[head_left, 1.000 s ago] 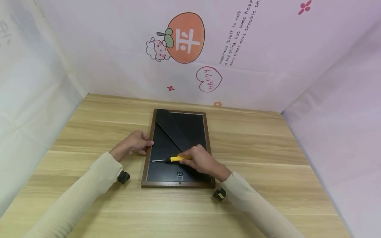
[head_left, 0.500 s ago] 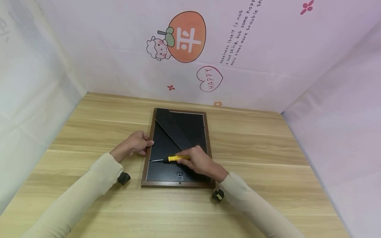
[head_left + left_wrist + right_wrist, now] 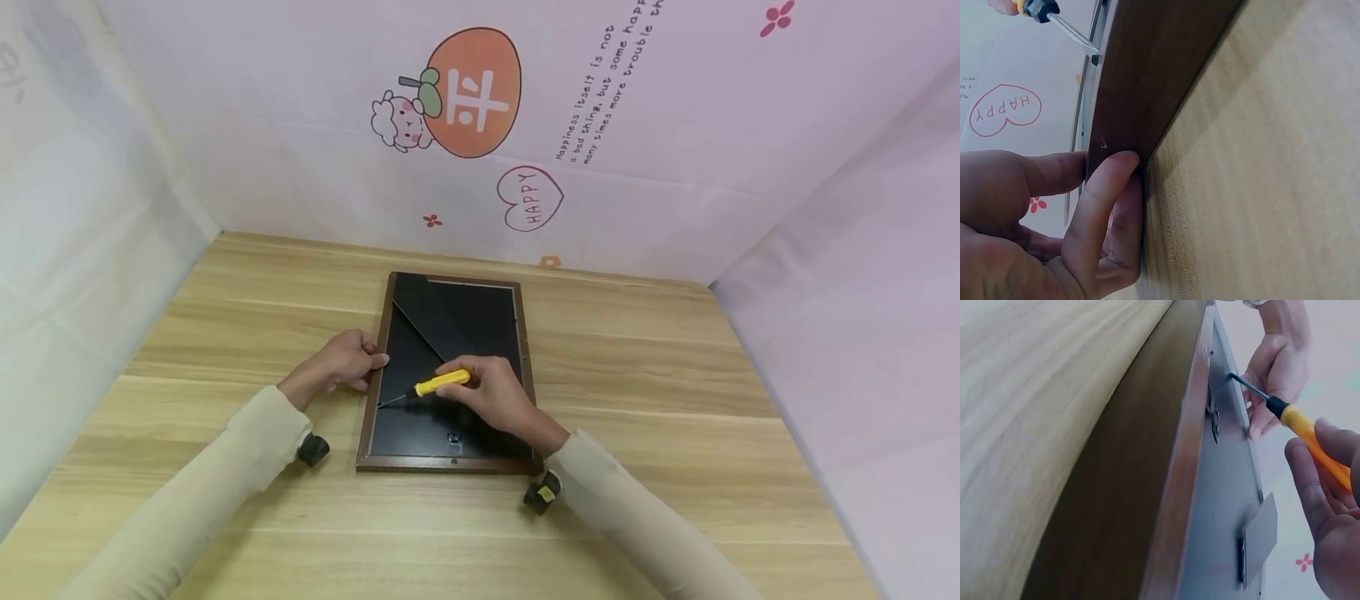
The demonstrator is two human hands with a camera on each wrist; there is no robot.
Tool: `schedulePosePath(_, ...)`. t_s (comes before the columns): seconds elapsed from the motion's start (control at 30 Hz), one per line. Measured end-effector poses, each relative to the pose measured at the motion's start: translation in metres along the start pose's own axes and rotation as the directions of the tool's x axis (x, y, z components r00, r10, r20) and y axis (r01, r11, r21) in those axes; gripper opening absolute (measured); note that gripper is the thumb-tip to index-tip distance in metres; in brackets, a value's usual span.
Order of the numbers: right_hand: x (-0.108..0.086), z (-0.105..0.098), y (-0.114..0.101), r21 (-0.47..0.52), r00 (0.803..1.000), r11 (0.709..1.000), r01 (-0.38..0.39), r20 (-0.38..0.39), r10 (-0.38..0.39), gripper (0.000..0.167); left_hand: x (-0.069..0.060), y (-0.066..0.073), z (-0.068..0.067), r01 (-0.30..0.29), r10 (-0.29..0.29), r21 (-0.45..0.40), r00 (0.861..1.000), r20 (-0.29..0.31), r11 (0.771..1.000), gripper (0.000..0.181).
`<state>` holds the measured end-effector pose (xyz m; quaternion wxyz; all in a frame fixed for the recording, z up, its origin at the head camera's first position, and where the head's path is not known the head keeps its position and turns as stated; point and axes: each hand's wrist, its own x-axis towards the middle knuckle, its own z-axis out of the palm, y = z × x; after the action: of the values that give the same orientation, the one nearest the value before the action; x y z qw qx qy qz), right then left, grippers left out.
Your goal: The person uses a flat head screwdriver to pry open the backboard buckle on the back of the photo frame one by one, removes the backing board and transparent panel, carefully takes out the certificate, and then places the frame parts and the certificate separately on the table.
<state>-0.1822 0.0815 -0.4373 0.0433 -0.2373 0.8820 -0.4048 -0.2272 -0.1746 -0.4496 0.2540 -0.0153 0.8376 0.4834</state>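
A brown picture frame (image 3: 367, 433) lies back side up on the table, its black backing (image 3: 408, 433) showing with a folded-down stand flap (image 3: 431, 312). My right hand (image 3: 497, 396) pinches the yellow handle of a screwdriver (image 3: 442, 382); its tip touches the backing's left edge by a small dark tab (image 3: 1095, 59). The handle slants up to the right. At the frame's left side my left hand (image 3: 348, 360) grips the edge, thumb on top. In the left wrist view its fingers (image 3: 1100, 206) press against the brown side.
The wooden table (image 3: 637, 350) extends around the frame. Behind it stands a white printed sheet (image 3: 300, 142), with more sheeting at left and right. A small metal hanger (image 3: 453, 438) is on the backing near the frame's front edge. Each wrist wears a black camera.
The screwdriver's handle has risen and tilts more steeply, while its tip has shifted slightly left to the frame's edge. My right hand has risen with it. My left hand stays in place.
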Motion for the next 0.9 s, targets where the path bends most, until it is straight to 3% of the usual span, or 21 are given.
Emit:
schedulePosePath(0.2, 0.005, 0.001, -0.020, -0.022, 0.994, 0.994, 0.108, -0.011, -0.108, 0.020, 0.001, 0.000, 0.000, 0.009, -0.009, 0.024, 1.000, -0.010, 1.000, 0.037)
schedulePosePath(0.47, 0.016, 0.006, -0.064, -0.105, 0.961, 0.956, 0.274, 0.077, -0.267, 0.018, 0.001, 0.001, 0.001, -0.007, 0.008, 0.054, 1.000, -0.012, 0.999, 0.018)
schedulePosePath(0.9, 0.017, 0.013, -0.081, -0.159, 0.957, 0.946, 0.281, 0.115, -0.265, 0.015, 0.003, -0.002, 0.001, -0.001, 0.002, 0.050, 1.000, -0.018, 0.999, 0.027)
